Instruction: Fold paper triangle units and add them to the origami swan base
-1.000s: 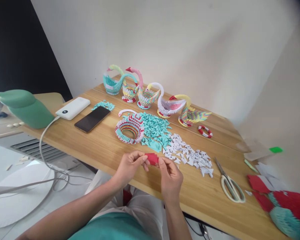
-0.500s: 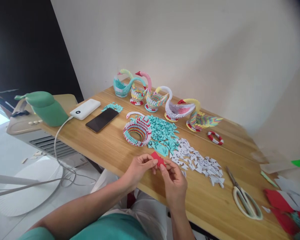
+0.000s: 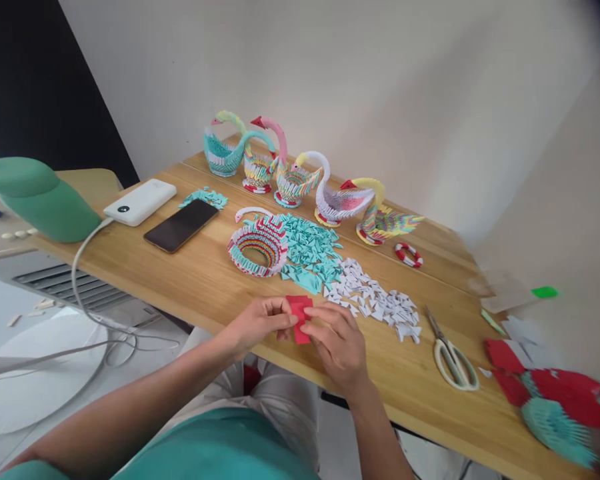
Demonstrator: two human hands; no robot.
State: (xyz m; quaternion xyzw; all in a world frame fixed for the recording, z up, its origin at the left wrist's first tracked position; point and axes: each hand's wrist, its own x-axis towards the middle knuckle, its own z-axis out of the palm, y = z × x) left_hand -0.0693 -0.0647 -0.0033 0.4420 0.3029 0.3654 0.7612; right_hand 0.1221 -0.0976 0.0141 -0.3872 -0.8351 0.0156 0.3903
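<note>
Small red paper pieces (image 3: 300, 308) are pinched between both hands above the table's front edge; how many layers there are I cannot tell. My left hand (image 3: 269, 320) is closed on their left side. My right hand (image 3: 337, 337) grips the right side with thumb and fingertips. Just beyond lies a round basket of folded paper (image 3: 258, 247), tilted with its opening toward me, and a white curved paper neck (image 3: 253, 211) behind it. Heaps of turquoise folded triangles (image 3: 310, 243) and white folded triangles (image 3: 375, 293) spread to its right.
Several finished paper swans (image 3: 293, 180) line the back, with a red-and-white ring (image 3: 409, 255) at right. Scissors (image 3: 453, 357) and paper scraps (image 3: 570, 397) lie right. A phone (image 3: 181, 225), a power bank (image 3: 141, 201) with cable and a green bottle (image 3: 50, 203) stand left.
The red paper has turned from slanted to nearly upright between my hands, showing more of its length. My right fingers have shifted over its face. The view has swung to the right.
</note>
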